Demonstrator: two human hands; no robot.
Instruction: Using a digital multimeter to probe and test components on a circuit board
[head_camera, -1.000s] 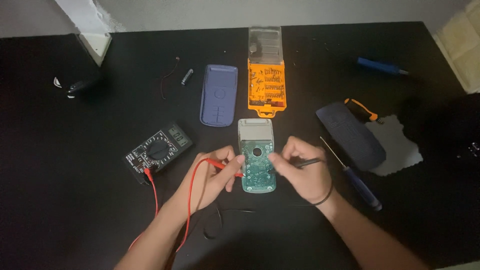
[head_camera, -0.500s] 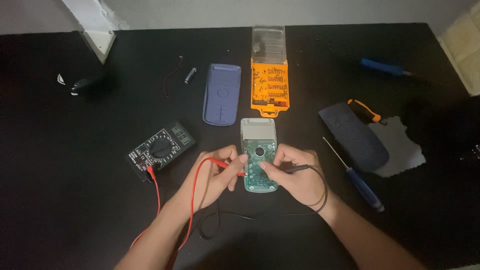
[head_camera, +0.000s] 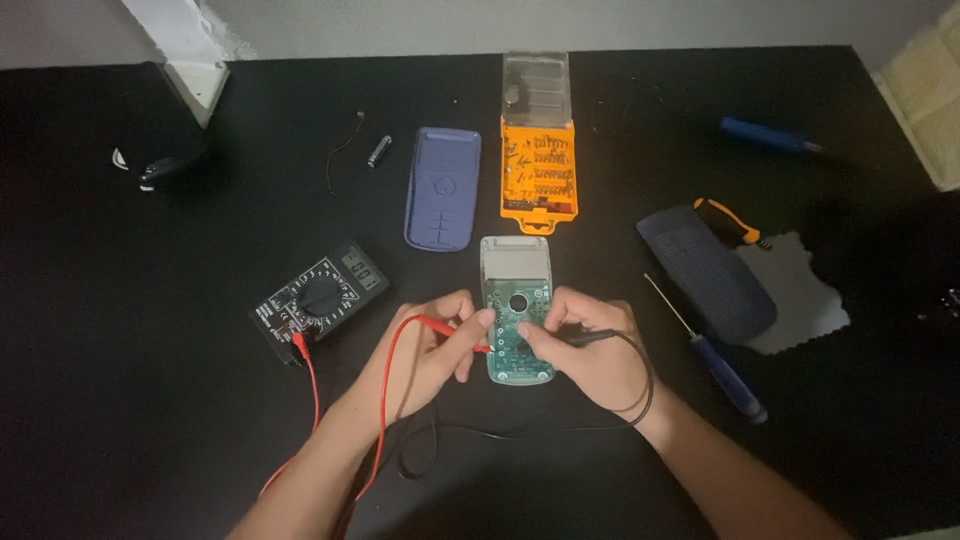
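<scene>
An opened device with a green circuit board (head_camera: 515, 315) lies on the black table (head_camera: 180, 420) in front of me. My left hand (head_camera: 430, 345) pinches the red test probe (head_camera: 440, 324), whose tip rests at the board's left edge. My right hand (head_camera: 585, 340) grips the black test probe (head_camera: 590, 338) against the board's middle. Red and black leads run back to a black multimeter (head_camera: 320, 298) lying to the left.
A blue rear cover (head_camera: 442, 187) and an orange bit case (head_camera: 538, 165) with a clear lid lie behind the board. To the right are a dark blue pouch (head_camera: 707, 270), a grey cloth (head_camera: 800, 300) and a blue-handled screwdriver (head_camera: 715, 355). A small battery (head_camera: 378, 151) is at back left.
Both hands shifted slightly on the board; the right hand's black probe moved inward from the right edge to the middle of the board. The view drifted a little.
</scene>
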